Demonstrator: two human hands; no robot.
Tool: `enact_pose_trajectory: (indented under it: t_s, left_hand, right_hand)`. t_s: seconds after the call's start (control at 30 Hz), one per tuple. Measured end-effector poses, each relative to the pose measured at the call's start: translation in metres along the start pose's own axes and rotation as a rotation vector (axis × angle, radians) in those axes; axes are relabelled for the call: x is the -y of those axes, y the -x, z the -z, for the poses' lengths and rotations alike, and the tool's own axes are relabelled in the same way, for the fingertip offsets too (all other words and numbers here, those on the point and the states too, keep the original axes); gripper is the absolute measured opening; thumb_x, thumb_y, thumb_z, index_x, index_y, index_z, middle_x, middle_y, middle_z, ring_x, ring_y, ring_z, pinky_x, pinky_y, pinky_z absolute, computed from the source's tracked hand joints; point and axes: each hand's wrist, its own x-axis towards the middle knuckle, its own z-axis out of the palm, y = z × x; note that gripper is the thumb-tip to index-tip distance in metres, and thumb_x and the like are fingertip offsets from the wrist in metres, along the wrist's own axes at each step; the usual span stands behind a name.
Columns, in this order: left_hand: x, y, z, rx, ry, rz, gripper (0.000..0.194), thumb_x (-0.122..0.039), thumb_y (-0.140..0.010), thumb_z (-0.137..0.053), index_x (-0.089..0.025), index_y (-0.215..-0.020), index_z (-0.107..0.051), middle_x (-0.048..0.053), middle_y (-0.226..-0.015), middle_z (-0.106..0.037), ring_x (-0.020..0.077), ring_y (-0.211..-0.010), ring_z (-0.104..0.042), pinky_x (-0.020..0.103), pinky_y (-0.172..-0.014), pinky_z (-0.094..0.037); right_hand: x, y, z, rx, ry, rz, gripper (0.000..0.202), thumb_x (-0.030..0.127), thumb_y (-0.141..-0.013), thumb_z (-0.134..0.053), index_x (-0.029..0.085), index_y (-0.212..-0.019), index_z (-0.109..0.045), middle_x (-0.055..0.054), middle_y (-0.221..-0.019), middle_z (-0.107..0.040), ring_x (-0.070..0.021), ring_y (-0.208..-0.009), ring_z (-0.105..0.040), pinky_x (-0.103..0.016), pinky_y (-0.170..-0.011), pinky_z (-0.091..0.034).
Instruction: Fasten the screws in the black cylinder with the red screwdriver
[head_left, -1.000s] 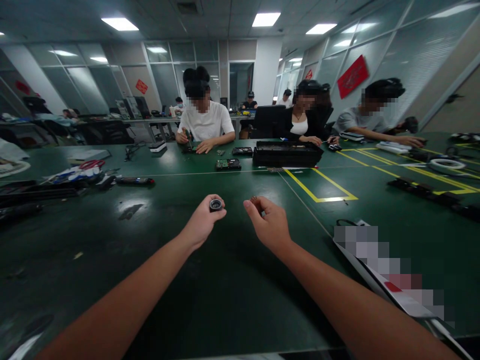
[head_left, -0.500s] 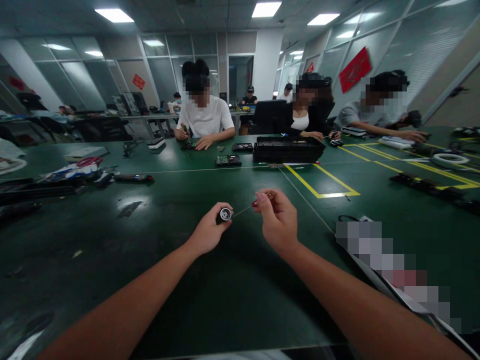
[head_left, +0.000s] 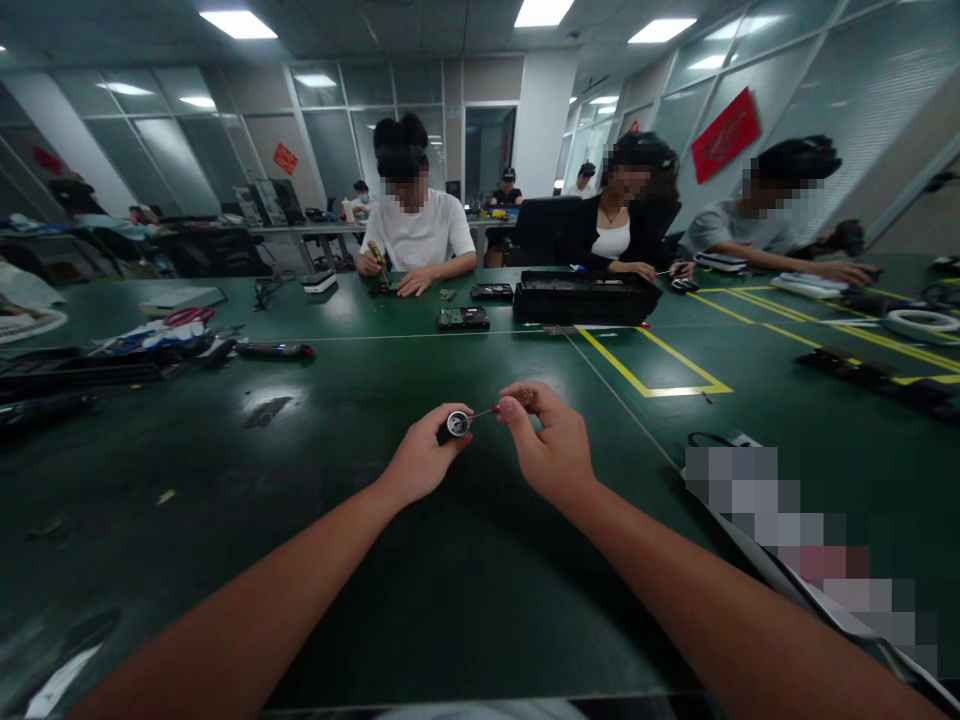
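In my left hand [head_left: 421, 456] is a short dark cylinder [head_left: 458, 424] with a silver-rimmed round end turned toward me. Thumb and fingers wrap its sides, so most of its body is hidden. My right hand [head_left: 556, 440] pinches a thin screwdriver [head_left: 496, 408] with a red collar and a brownish handle. Its slim shaft points left and reaches the cylinder's rim; I cannot tell whether the tip is inside it or just behind. Both hands are held above the green table [head_left: 450, 600].
Across the table sit a long black casing [head_left: 585, 298] and a green circuit board part [head_left: 463, 318]. A pen-like tool [head_left: 275, 350] and a pile of tools [head_left: 161, 335] lie left. A blurred packet [head_left: 795, 530] rests right. Several people work opposite.
My right hand has moved a little left, bringing the screwdriver closer to the cylinder, so less of its shaft shows. The cylinder's round end has turned slightly. The whole view has shifted a bit.
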Motion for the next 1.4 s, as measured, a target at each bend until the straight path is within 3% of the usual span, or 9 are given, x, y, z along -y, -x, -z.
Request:
enact_pose_trajectory:
  t_s: [0.4, 0.63, 0.73, 0.9, 1.17, 1.3, 1.4]
  left_hand:
    - [0.0051, -0.0002, -0.0003, -0.028, -0.004, 0.025, 0.033, -0.021, -0.088, -0.065, -0.024, -0.121, -0.062, 0.003, -0.118, -0.068, 0.0209, -0.114, -0.062, 0.037, -0.104, -0.042]
    - [0.0035, 0.0012, 0.0005, -0.026, -0.118, -0.001, 0.033, -0.017, -0.087, -0.067, -0.023, -0.119, -0.065, 0.003, -0.12, -0.067, 0.0223, -0.115, -0.06, 0.038, -0.103, -0.043]
    - [0.0053, 0.0017, -0.0003, -0.032, -0.141, -0.03, 0.033, -0.018, -0.087, -0.068, -0.024, -0.119, -0.066, 0.003, -0.12, -0.067, 0.0226, -0.115, -0.06, 0.039, -0.103, -0.043]
    - [0.0072, 0.0015, -0.0017, -0.023, -0.164, -0.063, 0.033, -0.019, -0.087, -0.067, -0.025, -0.119, -0.065, 0.003, -0.12, -0.067, 0.0224, -0.114, -0.06, 0.039, -0.101, -0.044]
    - [0.0063, -0.0001, 0.0024, -0.064, -0.166, -0.045, 0.031, -0.019, -0.09, -0.063, -0.023, -0.121, -0.061, 0.003, -0.122, -0.065, 0.0213, -0.115, -0.058, 0.037, -0.103, -0.043]
    - [0.0076, -0.0002, 0.0026, -0.067, -0.185, -0.067, 0.03, -0.019, -0.09, -0.063, -0.022, -0.12, -0.062, 0.004, -0.121, -0.066, 0.022, -0.115, -0.059, 0.038, -0.102, -0.043]
    - [0.0081, -0.0003, 0.0018, -0.062, -0.191, -0.08, 0.03, -0.02, -0.09, -0.063, -0.022, -0.12, -0.062, 0.005, -0.121, -0.066, 0.0226, -0.116, -0.059, 0.039, -0.103, -0.043]
  right_hand:
    - [0.0024, -0.0014, 0.0003, -0.038, 0.043, -0.013, 0.018, 0.035, -0.097, -0.054, 0.021, -0.095, -0.064, -0.001, -0.077, -0.069, -0.0161, -0.066, -0.064, -0.028, -0.062, -0.046]
    - [0.0006, 0.0011, 0.0012, 0.062, -0.017, -0.002, 0.015, 0.029, -0.097, -0.05, 0.021, -0.105, -0.06, 0.0, -0.077, -0.067, -0.0155, -0.066, -0.063, -0.028, -0.063, -0.045]
    - [0.0027, 0.0008, 0.0027, 0.108, 0.018, -0.006, 0.016, 0.033, -0.097, -0.05, 0.021, -0.099, -0.061, 0.002, -0.071, -0.064, -0.0143, -0.059, -0.059, -0.027, -0.056, -0.041]
    - [0.0053, -0.0026, 0.0036, 0.054, 0.09, -0.009, 0.029, 0.042, -0.099, -0.049, 0.021, -0.088, -0.065, 0.002, -0.062, -0.062, -0.0135, -0.051, -0.055, -0.027, -0.052, -0.036]
    - [0.0063, -0.0028, 0.0072, 0.165, 0.172, 0.169, 0.022, 0.022, -0.095, -0.045, 0.019, -0.107, -0.062, -0.005, -0.085, -0.069, -0.0196, -0.076, -0.064, -0.031, -0.069, -0.045]
    - [0.0058, -0.0033, 0.0072, 0.207, 0.182, 0.099, 0.022, 0.03, -0.098, -0.045, 0.02, -0.102, -0.063, -0.002, -0.073, -0.067, -0.0177, -0.064, -0.062, -0.029, -0.06, -0.041]
    - [0.0052, -0.0037, 0.0056, 0.168, 0.198, 0.042, 0.028, 0.036, -0.101, -0.041, 0.021, -0.101, -0.064, -0.001, -0.07, -0.067, -0.016, -0.057, -0.06, -0.028, -0.056, -0.037]
